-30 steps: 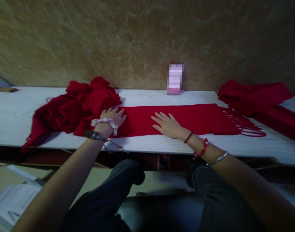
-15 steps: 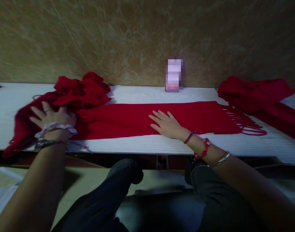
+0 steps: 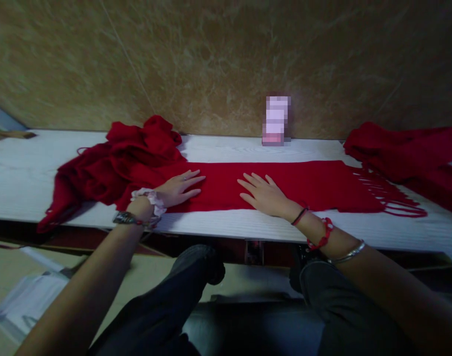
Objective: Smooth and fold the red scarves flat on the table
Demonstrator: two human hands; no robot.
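Across the white wood-grain tabletop lies a red scarf [image 3: 307, 185], smooth and flat in its middle, with a fringe at its right end. Its left part is bunched into a crumpled heap. My left hand [image 3: 179, 189] rests flat on the cloth beside that heap, fingers apart and pointing right. Further right, my right hand [image 3: 265, 194] also lies flat on the scarf with spread fingers. Neither hand grips anything.
Another piece of red cloth [image 3: 403, 148] lies folded at the right, beside the fringe. A pixelated pinkish-white item [image 3: 276, 121] leans at the brown marbled wall [image 3: 211, 64]. My legs are under the table; a white object [image 3: 33, 301] sits low at the left.
My left hand has moved right, from the crumpled end towards the scarf's middle. My right hand stays on nearly the same patch of cloth. The view has shifted slightly left.
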